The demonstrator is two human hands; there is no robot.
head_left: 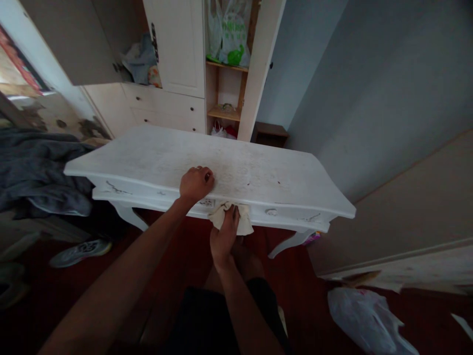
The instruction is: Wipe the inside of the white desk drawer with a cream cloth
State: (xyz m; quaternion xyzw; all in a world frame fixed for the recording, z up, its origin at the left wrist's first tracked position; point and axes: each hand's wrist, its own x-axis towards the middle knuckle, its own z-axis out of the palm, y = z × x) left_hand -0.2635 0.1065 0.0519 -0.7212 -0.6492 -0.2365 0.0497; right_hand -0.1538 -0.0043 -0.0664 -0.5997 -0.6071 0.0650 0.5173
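A white table (173, 150) with carved front trim and curved legs stands before me, its top marked with grey-brown smudges. My left hand (197, 184) rests in a loose fist near the front edge of the tabletop; I see nothing in its curled fingers. Lower and slightly to the right, my right hand (224, 237) grips a cream cloth (244, 220) and presses it against the table's front panel. The cloth spreads out on both sides of the fingers, which partly hide it. A round knob (271, 212) sits on the panel to the right of the cloth.
Behind the table, a white wardrobe (181, 49) has open doors and plastic bags (234, 37) on a shelf. Dark grey clothing (40, 172) is heaped at the left, with a shoe (80, 253) below. A plastic bag (365, 315) lies on the floor at the lower right.
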